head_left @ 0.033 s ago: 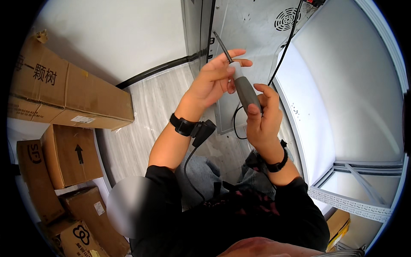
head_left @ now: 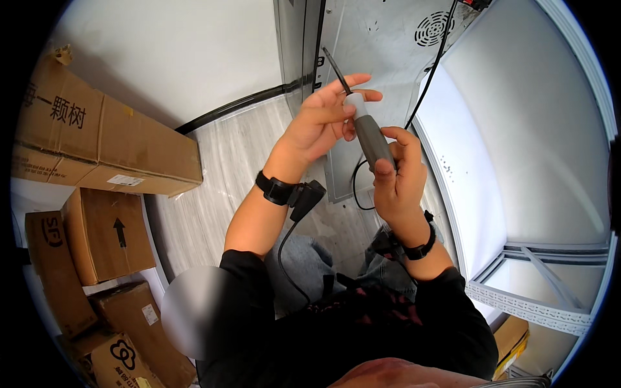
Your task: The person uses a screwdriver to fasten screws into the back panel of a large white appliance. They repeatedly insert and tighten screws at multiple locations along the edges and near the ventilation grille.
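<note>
Screwdriver [head_left: 372, 137]: it is at 1 o'clock in the view, raised between the 2 hands, the tip [head_left: 325, 50] pointing to 11 o'clock.
Left hand [head_left: 314, 126]: at 12 o'clock, it holds the pale collar [head_left: 356, 102] between thumb and fingers; 2 fingers stretch out loosely behind the tool. A light hold is probably enough here, because this hand seems better suited to guiding than to turning.
Right hand [head_left: 401, 184]: at 3 o'clock, its thumb and fingers grip the rear of the handle [head_left: 377, 147]. This is a sensible place for control, in my judgement; the wrist should rest in line with the handle.
Shaft [head_left: 338, 73]: it is bare, so fingertips would be safer behind the collar than beside the metal.
Panel [head_left: 381, 61]: the grey metal sheet is at 1 o'clock. The tip appears over its left edge; I cannot tell if they touch. Some care would avoid scratches.
Cable [head_left: 429, 84]: the black line is between 1 and 2 o'clock, apart from the tool; better to leave free space around it.
Wire [head_left: 282, 258]: it hangs from the left wrist at 7 o'clock; slack is useful.
</note>
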Demonstrator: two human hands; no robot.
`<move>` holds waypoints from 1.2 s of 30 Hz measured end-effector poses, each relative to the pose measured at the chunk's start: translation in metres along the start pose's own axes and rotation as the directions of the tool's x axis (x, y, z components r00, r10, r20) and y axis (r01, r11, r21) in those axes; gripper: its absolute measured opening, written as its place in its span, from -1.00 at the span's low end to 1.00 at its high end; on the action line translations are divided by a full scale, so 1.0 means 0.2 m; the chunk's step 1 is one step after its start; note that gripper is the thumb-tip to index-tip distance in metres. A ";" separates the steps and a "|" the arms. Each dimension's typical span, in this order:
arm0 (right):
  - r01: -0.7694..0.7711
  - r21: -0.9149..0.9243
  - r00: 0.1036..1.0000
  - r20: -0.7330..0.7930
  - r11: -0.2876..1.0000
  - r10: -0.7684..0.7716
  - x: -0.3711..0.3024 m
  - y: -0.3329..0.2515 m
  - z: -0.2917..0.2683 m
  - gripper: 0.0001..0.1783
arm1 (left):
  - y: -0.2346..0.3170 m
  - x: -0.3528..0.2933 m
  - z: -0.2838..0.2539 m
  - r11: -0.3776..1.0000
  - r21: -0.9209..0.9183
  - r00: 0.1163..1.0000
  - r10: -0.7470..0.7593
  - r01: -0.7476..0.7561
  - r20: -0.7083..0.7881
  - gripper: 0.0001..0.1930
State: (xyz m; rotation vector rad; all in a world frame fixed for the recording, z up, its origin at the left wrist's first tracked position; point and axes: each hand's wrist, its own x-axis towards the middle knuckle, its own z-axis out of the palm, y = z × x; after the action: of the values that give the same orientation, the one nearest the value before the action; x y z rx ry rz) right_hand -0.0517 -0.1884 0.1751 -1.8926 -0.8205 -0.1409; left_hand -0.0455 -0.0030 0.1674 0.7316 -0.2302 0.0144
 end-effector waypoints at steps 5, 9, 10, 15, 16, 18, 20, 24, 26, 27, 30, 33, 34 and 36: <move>0.207 -0.079 0.974 -0.074 0.975 -0.213 0.04 -0.06 0.03 -0.36 | -0.01 -0.02 -0.03 0.995 0.101 0.999 0.009 -0.005 -0.040 -0.58; 0.273 -0.185 0.961 -0.003 0.944 -0.278 0.04 -0.03 0.02 -0.35 | -0.02 -0.02 -0.02 0.995 0.081 0.995 -0.044 0.051 -0.092 -0.69; 0.260 -0.183 0.965 0.013 0.948 -0.262 0.04 -0.02 0.02 -0.36 | -0.02 -0.02 -0.02 0.995 0.076 0.993 -0.056 0.064 -0.100 -0.70; -0.097 0.033 0.993 0.066 0.995 0.095 0.00 -0.05 0.01 -0.53 | -0.01 -0.01 0.01 0.983 0.174 0.992 -0.040 0.061 -0.123 -0.62; -0.173 0.111 0.983 0.074 0.979 0.166 -0.01 -0.05 0.01 -0.57 | -0.01 -0.01 0.01 0.982 0.180 0.993 -0.034 0.054 -0.113 -0.59; -0.266 0.349 0.964 0.104 0.899 0.245 -0.01 -0.06 0.01 -0.62 | 0.01 -0.02 0.00 0.988 0.154 0.998 -0.018 0.028 -0.067 -0.51; -0.321 0.492 0.947 0.135 0.809 0.293 0.00 -0.07 0.02 -0.65 | 0.02 -0.02 -0.01 0.993 0.114 1.000 -0.009 0.012 -0.028 -0.46; -0.371 0.549 0.926 0.162 0.749 0.340 0.00 -0.07 0.01 -0.64 | 0.02 -0.03 -0.01 0.992 0.129 0.999 -0.001 0.005 -0.034 -0.45; -0.412 0.554 0.909 0.197 0.723 0.367 0.00 -0.07 0.00 -0.63 | 0.01 -0.03 -0.01 0.986 0.164 0.998 0.001 0.009 -0.062 -0.48; -0.440 0.564 0.896 0.227 0.699 0.381 0.00 -0.08 0.00 -0.63 | 0.00 -0.02 -0.01 0.986 0.169 0.997 -0.001 0.013 -0.071 -0.51; -0.500 0.550 0.866 0.324 0.669 0.380 0.00 -0.07 -0.03 -0.63 | -0.01 -0.02 -0.05 0.986 0.163 0.998 -0.027 0.037 -0.062 -0.61; -0.434 0.487 0.901 0.265 0.759 0.345 -0.01 -0.06 0.00 -0.62 | -0.02 -0.02 -0.05 0.984 0.171 0.997 -0.042 0.053 -0.069 -0.68; -0.392 0.452 0.920 0.219 0.801 0.326 -0.02 -0.05 0.01 -0.61 | -0.02 -0.01 -0.04 0.983 0.176 0.996 -0.043 0.055 -0.076 -0.69; -0.146 0.244 0.987 0.098 0.959 0.126 -0.02 -0.01 0.03 -0.58 | -0.03 -0.01 -0.03 0.974 0.209 0.989 -0.061 0.088 -0.132 -0.69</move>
State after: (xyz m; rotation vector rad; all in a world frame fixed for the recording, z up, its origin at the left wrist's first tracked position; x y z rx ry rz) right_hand -0.0583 -0.1840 0.1723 -1.7163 -0.7230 0.1214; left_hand -0.0460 -0.0039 0.1595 0.9513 -0.0810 0.0133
